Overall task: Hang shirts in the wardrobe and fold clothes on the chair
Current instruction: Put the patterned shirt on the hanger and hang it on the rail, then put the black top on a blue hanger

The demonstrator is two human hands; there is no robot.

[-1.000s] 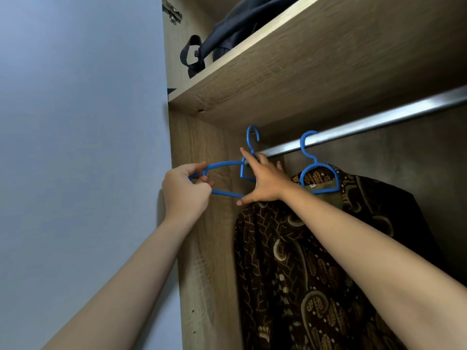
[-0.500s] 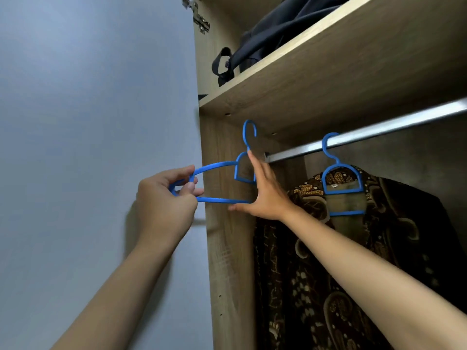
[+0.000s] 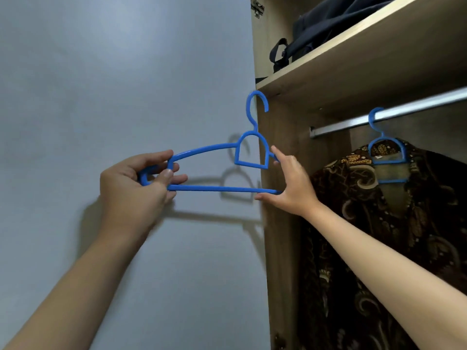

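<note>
grey wall (image 3: 101, 72) fills the area left of the wardrobe side panel (image 3: 280, 223); shadows of the hanger and arms fall on it.

left hand (image 3: 131, 188) is left of the panel, raised in front of the wall. its fingers and thumb are curled round the left end of the empty blue hanger (image 3: 222, 189), pinching the looped end where the upper arm meets the bottom bar.

the empty blue hanger is held roughly level, mostly left of the panel, hook uppermost. its hook sits at the panel's front edge, just under the shelf corner, and is not on the rail. nothing hangs on it.

right hand (image 3: 290, 188) is in front of the panel, at the hanger's right end. fingers are fairly straight: the index touches the upper arm, the thumb lies under the bottom bar. cannot tell how firm this hold is.

right of the panel, inside the wardrobe: metal rail (image 3: 404, 113) runs below the wooden shelf (image 3: 366, 61). a second blue hanger (image 3: 386, 152) is hooked over the rail and carries a dark brown patterned shirt (image 3: 379, 236), which hangs just right of the panel.

on the shelf, above the rail: a dark bag (image 3: 316, 31) with a strap loop hanging over the edge.
</note>
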